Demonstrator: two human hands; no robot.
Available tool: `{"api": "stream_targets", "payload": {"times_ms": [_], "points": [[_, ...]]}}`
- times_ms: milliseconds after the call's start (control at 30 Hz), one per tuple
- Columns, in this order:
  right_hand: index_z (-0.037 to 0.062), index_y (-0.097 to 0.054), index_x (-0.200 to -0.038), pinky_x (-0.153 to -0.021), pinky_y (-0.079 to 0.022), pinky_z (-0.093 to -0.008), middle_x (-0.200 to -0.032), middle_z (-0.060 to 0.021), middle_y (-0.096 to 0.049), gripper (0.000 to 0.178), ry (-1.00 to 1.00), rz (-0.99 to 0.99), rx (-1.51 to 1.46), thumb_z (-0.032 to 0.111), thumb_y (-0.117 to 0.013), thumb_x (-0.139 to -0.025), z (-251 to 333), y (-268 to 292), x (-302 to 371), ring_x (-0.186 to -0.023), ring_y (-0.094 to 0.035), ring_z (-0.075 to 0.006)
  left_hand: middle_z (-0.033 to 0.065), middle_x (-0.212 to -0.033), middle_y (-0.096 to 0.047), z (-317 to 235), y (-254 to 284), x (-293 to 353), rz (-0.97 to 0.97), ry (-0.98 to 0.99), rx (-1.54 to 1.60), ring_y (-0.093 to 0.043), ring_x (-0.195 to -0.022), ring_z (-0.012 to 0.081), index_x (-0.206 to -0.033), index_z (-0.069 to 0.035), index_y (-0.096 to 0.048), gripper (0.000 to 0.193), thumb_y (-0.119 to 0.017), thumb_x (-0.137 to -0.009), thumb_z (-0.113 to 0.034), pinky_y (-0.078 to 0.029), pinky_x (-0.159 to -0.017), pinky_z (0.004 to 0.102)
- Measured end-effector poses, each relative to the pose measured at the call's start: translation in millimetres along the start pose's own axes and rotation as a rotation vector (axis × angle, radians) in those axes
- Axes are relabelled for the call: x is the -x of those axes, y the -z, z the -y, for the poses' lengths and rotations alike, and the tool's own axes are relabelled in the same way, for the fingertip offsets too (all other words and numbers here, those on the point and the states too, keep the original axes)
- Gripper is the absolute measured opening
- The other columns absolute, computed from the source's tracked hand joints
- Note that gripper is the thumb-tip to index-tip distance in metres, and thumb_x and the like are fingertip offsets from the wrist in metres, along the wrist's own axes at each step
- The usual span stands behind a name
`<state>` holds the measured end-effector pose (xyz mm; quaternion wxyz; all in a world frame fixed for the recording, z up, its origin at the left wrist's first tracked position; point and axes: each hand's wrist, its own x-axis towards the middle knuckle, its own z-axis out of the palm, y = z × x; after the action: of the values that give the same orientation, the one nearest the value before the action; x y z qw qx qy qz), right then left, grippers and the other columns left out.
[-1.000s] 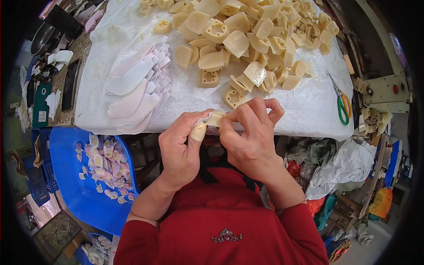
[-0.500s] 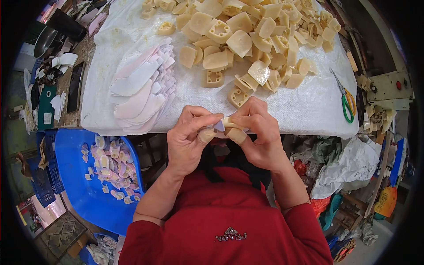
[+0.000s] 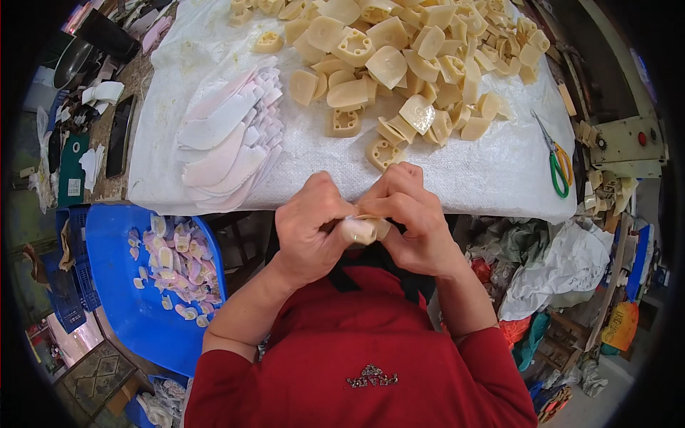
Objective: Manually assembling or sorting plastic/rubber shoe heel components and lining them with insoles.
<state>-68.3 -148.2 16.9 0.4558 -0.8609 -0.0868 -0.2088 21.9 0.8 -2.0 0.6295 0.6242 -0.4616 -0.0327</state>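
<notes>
Just off the table's near edge, both my hands grip one small cream shoe heel [image 3: 362, 232] with a pale covering piece against it. My left hand [image 3: 310, 225] is closed round its left side, fingers curled. From the other side my right hand [image 3: 410, 217] pinches it, with beige tape on the thumb. Fingers hide most of the heel and its covering. Ahead of my hands lies a large heap of bare cream heels [image 3: 385, 68], some showing hollow undersides with holes. Overlapping pale pink and white cut pieces [image 3: 221, 153] are fanned out at the left.
White woven cloth [image 3: 314, 153] covers the table. Scissors [image 3: 556, 160] with green and orange handles lie at its right. Below left stands a blue basin [image 3: 121, 299] with several pink-covered heels [image 3: 182, 260]. A phone [image 3: 120, 135] rests at far left; plastic bags [image 3: 556, 271] are at lower right.
My fingers have curled tighter and my left hand has turned over the heel. The heel's cream end now points toward me, and the lavender corner seen before is hidden.
</notes>
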Motion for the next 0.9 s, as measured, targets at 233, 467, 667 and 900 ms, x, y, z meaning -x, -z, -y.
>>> {"api": "stream_targets", "payload": {"times_ms": [233, 467, 667, 900], "points": [[0.0058, -0.061, -0.091, -0.078, -0.038, -0.0393, -0.094, -0.0055, -0.06, 0.031, 0.129, -0.143, 0.29, 0.006, -0.069, -0.061, 2.0, -7.9, 0.1, -0.089, -0.051, -0.0266, 0.0033, -0.071, -0.049, -0.8, 10.6, 1.1, -0.11, -0.165, -0.222, -0.049, -0.07, 0.0232, -0.082, -0.007, -0.066, 0.028, -0.072, -0.06, 0.009, -0.043, -0.064, 0.0317], [0.0023, -0.056, -0.103, -0.078, -0.046, -0.0324, -0.105, -0.015, -0.058, 0.03, -0.254, -0.3, -0.259, 0.022, -0.067, -0.084, 12.5, -9.5, 32.3, -0.09, -0.055, -0.0228, 0.0043, -0.079, -0.048, -5.5, 15.6, 1.2, -0.175, -0.109, -0.077, -0.048, -0.078, 0.0228, -0.084, -0.01, -0.066, 0.028, -0.072, -0.063, 0.009, -0.043, -0.065, 0.031], [-0.0023, -0.051, -0.106, -0.081, -0.05, -0.0303, -0.103, -0.0129, -0.059, 0.025, -0.535, -0.546, -0.961, 0.021, -0.052, -0.096, 25.6, -24.5, 34.9, -0.094, -0.06, -0.0172, 0.0099, -0.089, -0.058, -13.8, -6.4, 4.0, -0.112, -0.101, 0.175, -0.057, -0.085, 0.0261, -0.087, -0.005, -0.061, 0.023, -0.068, -0.07, 0.009, -0.049, -0.076, 0.0328], [-0.0018, -0.056, -0.107, -0.075, -0.051, -0.0267, -0.108, -0.0135, -0.061, 0.026, -0.6, -0.465, -0.857, 0.021, -0.05, -0.097, 24.7, -17.0, 44.3, -0.091, -0.061, -0.0149, 0.0093, -0.09, -0.059, -9.7, -6.8, 3.3, 0.006, -0.235, -0.242, -0.06, -0.075, 0.0235, -0.083, -0.003, -0.058, 0.023, -0.066, -0.063, 0.005, -0.042, -0.062, 0.0315]]}}
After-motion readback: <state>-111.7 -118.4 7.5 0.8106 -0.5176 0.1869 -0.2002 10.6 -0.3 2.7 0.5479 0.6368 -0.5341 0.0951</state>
